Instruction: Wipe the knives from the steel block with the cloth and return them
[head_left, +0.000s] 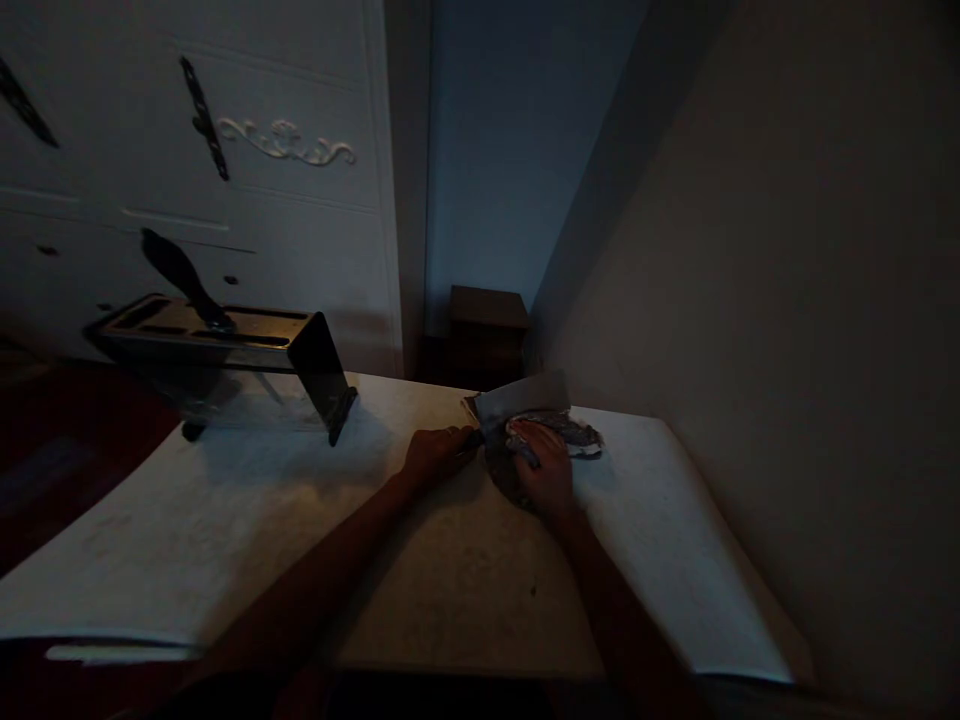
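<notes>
My left hand [441,453] is closed around the dark handle of a cleaver [531,394], whose broad, flat blade points to the right above the table. A crumpled dark cloth with pale edges [576,432] is bunched in my right hand [546,472]. That hand presses the cloth against the near face of the blade, and part of the cloth hangs below it towards the tabletop. The cloth and my fingers hide the lower part of the blade. The light is dim, so fine details of the cloth do not show.
On the left of the pale table [450,600] stands a knife block [311,370] with clear sides and one black-handled knife [180,270] in it. A wall [787,300] rises along the right. White cabinets [300,250] and a brown box [489,308] are beyond the table.
</notes>
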